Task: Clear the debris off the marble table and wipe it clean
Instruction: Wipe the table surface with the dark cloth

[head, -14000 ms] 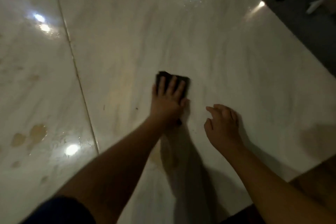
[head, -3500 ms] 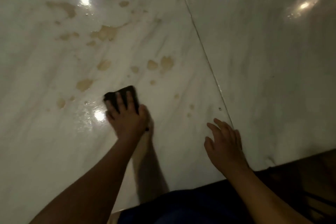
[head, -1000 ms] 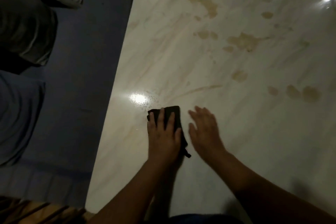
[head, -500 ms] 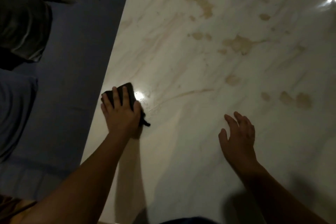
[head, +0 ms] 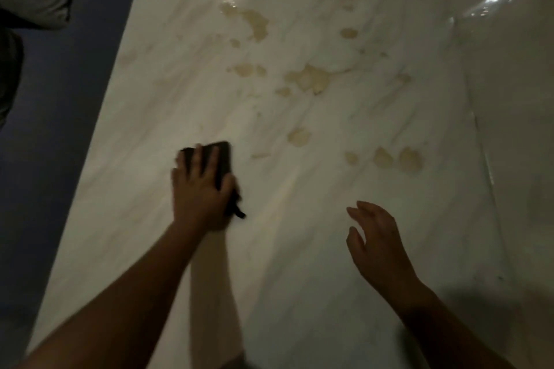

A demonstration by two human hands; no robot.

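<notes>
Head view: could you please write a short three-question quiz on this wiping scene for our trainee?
1. True or false: the right hand holds the cloth.
2. The brown stains lie: A beyond and right of the cloth; B under the right hand; C on the right hand.
3. Fill in: the ___ hand presses the cloth on the table.
Key: 1 false; 2 A; 3 left hand.
</notes>
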